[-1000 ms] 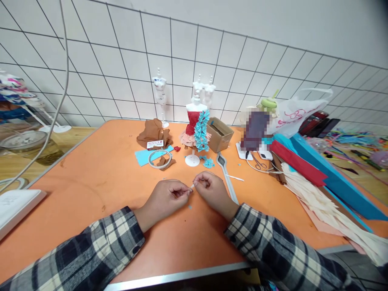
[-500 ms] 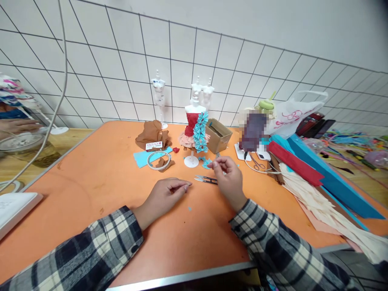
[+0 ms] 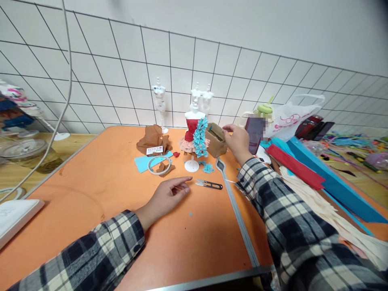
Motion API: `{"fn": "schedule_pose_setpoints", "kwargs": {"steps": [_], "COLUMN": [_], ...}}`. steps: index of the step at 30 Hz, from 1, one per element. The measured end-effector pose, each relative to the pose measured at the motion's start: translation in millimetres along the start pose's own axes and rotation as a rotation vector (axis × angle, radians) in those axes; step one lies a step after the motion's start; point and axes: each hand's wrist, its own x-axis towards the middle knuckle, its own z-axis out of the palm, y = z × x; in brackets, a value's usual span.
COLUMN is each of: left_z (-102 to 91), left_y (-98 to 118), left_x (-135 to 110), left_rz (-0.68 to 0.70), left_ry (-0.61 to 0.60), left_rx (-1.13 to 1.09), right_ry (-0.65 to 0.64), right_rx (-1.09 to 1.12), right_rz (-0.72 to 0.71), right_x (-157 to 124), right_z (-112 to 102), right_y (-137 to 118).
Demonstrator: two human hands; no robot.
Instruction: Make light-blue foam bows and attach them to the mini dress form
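My left hand [image 3: 166,199] rests over the orange tabletop, holding nothing, its fingers loosely stretched and apart. Just beyond its fingertips lie black-handled thread snips [image 3: 209,184], blades pointing left. My right hand [image 3: 238,141] is at the right edge of a small cardboard box [image 3: 216,145], fingertips bent together near the rim; anything between them is too small to see. Left of the box stands a miniature dress form [image 3: 194,115] in a red bodice and pink ruffled skirt, with a blue ruffle trim [image 3: 200,139] down one side. A blue ruffled scrap [image 3: 207,168] lies by its base.
An embroidery hoop [image 3: 159,165], brown fabric [image 3: 151,139] and blue felt [image 3: 142,163] lie left of the form. White dress forms [image 3: 159,99] stand behind. A phone [image 3: 254,133], plastic bag [image 3: 291,121] and fabric strips [image 3: 295,165] occupy the right. A cable [image 3: 68,72] hangs at left.
My right hand has moved away from above the snips, forward and right to the box. The snips' handles and a grey strip across the table now show. My left fingers have spread slightly.
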Motion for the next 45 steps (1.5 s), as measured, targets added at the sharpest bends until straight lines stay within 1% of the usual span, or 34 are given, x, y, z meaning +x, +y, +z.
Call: {"fn": "schedule_pose_setpoints", "kwargs": {"steps": [2,4,5,7,9,10,11,12,13,14,15,17,19,21,24,27,29,31,33,34,35,36,40,43,45], "left_z": [0.4,1.0,1.3,1.8,1.8,1.7,1.4,1.1,0.7,0.3,-0.1,-0.5,-0.5,-0.6,-1.4,-3.1,-3.9,-4.3,-4.9,-5.2,-5.6,-6.1,-6.5,-5.6,-5.3], "left_y": [-0.4,-0.3,-0.1,0.3,0.5,0.4,0.3,0.0,-0.3,-0.8,-1.3,-2.6,-3.7,-4.1,-2.1,1.8,3.6,3.8,2.9,2.3,1.7,1.3,0.6,0.5,0.8], "left_x": [0.8,1.8,2.2,2.9,3.1,3.0,2.8,2.5,2.2,1.8,1.4,0.5,-0.5,-1.8,-4.5,-7.3,-8.4,-8.6,-8.4,-8.2,-8.1,-8.1,-8.3,-7.4,-6.5], "left_rz": [-0.012,-0.029,-0.035,-0.043,-0.047,-0.052,-0.058,-0.063,-0.067,-0.068,-0.067,-0.069,-0.077,-0.075,-0.028,0.050,0.098,0.138,0.163,0.168,0.169,0.171,0.195,0.184,0.182], "left_ry": [0.003,0.017,0.027,0.039,0.036,0.033,0.032,0.033,0.036,0.039,0.042,0.057,0.074,0.084,0.060,0.017,0.015,0.034,0.056,0.062,0.064,0.062,0.013,0.027,0.034], "left_rx": [-0.029,-0.063,-0.076,-0.086,-0.084,-0.085,-0.087,-0.091,-0.095,-0.098,-0.099,-0.098,-0.093,-0.085,-0.056,0.010,0.058,0.100,0.120,0.116,0.103,0.088,0.079,0.093,0.092], "right_ry": [-0.074,-0.092,-0.072,0.016,0.117,0.148,0.150,0.121,0.062,-0.016,-0.123,-0.311,-0.438,-0.483,-0.485,-0.467,-0.400,-0.347,-0.378,-0.411,-0.447,-0.478,-0.576,-0.689,-0.725], "right_rx": [-0.104,-0.152,-0.151,-0.098,0.002,0.056,0.103,0.127,0.130,0.109,0.061,-0.055,-0.172,-0.256,-0.315,-0.303,-0.231,-0.076,0.159,0.281,0.387,0.469,0.733,0.935,1.029], "right_rz": [-0.020,-0.035,-0.045,-0.066,-0.078,-0.073,-0.059,-0.041,-0.037,-0.046,-0.069,-0.071,-0.053,-0.046,-0.060,-0.057,-0.068,-0.148,-0.290,-0.337,-0.346,-0.312,-0.074,0.099,0.248], "right_x": [4.3,4.9,3.2,-5.7,-23.8,-35.9,-49.4,-63.3,-76.7,-88.6,-98.4,-110.7,-115.1,-115.5,-114.9,-115.0,-116.9,-121.9,-130.5,-135.6,-140.7,-145.2,-154.7,-155.7,-157.1], "right_z": [4.2,4.6,3.1,-3.4,-12.6,-17.3,-21.4,-24.6,-26.7,-27.4,-26.8,-22.3,-15.0,-7.4,0.1,-2.5,-9.7,-17.9,-23.2,-23.7,-22.8,-20.6,-8.0,-3.0,-1.5], "right_y": [3.7,5.9,5.8,2.4,-5.1,-9.9,-14.9,-19.6,-23.8,-27.2,-29.8,-33.0,-34.7,-35.3,-34.3,-32.5,-34.2,-40.2,-49.7,-54.8,-59.6,-63.6,-70.0,-69.4,-69.9]}}
